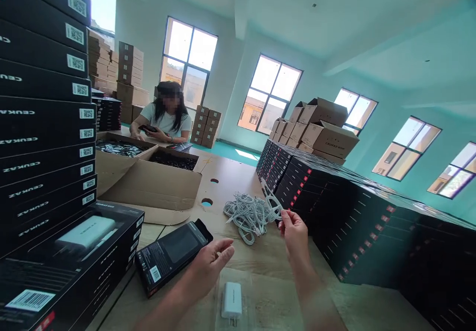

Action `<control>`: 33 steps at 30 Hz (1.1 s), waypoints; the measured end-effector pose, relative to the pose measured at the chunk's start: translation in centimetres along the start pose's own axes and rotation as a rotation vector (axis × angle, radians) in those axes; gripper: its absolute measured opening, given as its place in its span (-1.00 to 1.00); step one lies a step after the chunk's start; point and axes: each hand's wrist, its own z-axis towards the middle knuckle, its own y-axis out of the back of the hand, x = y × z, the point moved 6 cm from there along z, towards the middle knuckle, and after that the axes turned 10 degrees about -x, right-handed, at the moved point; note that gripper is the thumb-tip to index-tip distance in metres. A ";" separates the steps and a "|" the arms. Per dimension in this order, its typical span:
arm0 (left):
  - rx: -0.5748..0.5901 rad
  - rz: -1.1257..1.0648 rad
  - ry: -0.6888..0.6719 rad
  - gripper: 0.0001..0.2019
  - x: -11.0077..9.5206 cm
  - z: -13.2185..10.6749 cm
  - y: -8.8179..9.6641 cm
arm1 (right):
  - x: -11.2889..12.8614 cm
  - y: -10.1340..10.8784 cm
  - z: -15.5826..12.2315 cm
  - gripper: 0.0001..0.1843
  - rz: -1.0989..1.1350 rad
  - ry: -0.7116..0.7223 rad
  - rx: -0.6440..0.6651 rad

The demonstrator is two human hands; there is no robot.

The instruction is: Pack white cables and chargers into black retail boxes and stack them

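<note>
My right hand is closed on a white charging cable, at the right side of a tangled pile of white cables on the table. Nothing is in my left hand; its thumb and fingers are apart, near the end of a black retail box whose end flap stands up. Below and between my hands lies a white power adapter, prongs toward me, in a clear plastic tray.
Tall stacks of black boxes rise at the left. More black boxes form a wall at the right, with brown cartons on top. Behind an open carton sits another person, holding a dark object. The wooden table has round holes.
</note>
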 end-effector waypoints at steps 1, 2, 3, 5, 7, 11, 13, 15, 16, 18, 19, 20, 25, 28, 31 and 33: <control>-0.003 -0.086 0.015 -0.40 -0.1 0.0 -0.2 | 0.2 -0.4 -2.2 -0.43 0.021 -0.024 0.044; -0.003 -0.167 0.028 -0.36 -0.3 0.0 -0.4 | 0.3 -0.9 -4.6 -0.45 0.045 -0.055 0.102; -0.010 -0.238 0.043 -0.35 -0.5 0.0 -0.5 | 0.3 -1.8 -7.1 -0.48 0.085 -0.098 0.219; -0.032 -0.330 0.071 -0.39 -1.0 0.0 -0.5 | 0.6 -3.0 -11.3 -0.54 0.094 -0.093 0.400; -0.043 -0.340 0.111 -0.46 -1.5 -0.2 -0.5 | 1.0 -3.1 -13.2 -0.54 0.064 -0.060 0.439; 0.063 -0.178 0.159 -0.51 -2.2 -1.2 -1.6 | 1.1 -2.3 -12.7 -0.56 0.140 -0.093 0.393; 0.147 -0.113 0.158 -0.53 -2.4 -1.7 -2.5 | 0.9 -2.3 -12.2 -0.59 0.235 -0.133 0.442; 0.194 -0.135 0.177 -0.56 -2.5 -2.0 -3.0 | 0.7 -2.3 -12.0 -0.63 0.326 -0.202 0.461; 0.202 -0.174 0.202 -0.57 -2.4 -2.0 -3.1 | 0.5 -2.2 -11.9 -0.63 0.362 -0.247 0.447; 0.212 -0.280 0.286 -0.58 -2.3 -2.0 -3.0 | 0.1 -1.9 -11.6 -0.63 0.416 -0.336 0.396; 0.227 -0.330 0.340 -0.58 -2.2 -2.1 -3.0 | 0.1 -1.7 -11.5 -0.62 0.440 -0.369 0.374; 0.250 -0.372 0.395 -0.58 -2.1 -2.2 -3.0 | 0.1 -1.6 -11.4 -0.62 0.463 -0.391 0.358; 0.371 -0.488 0.545 -0.53 -2.3 -3.2 -3.3 | -0.1 -1.1 -10.9 -0.61 0.532 -0.440 0.329; 0.296 -0.460 0.500 -0.46 -2.3 -2.9 -3.3 | -0.2 -0.5 -10.6 -0.63 0.422 -0.339 0.295; 0.177 -0.189 0.341 -0.40 -2.2 -2.0 -2.7 | 1.6 0.5 -10.8 -0.73 0.134 0.052 0.228; 0.099 0.082 0.159 -0.35 -2.7 -1.5 -2.2 | 3.4 0.8 -12.0 -0.77 0.000 0.308 0.217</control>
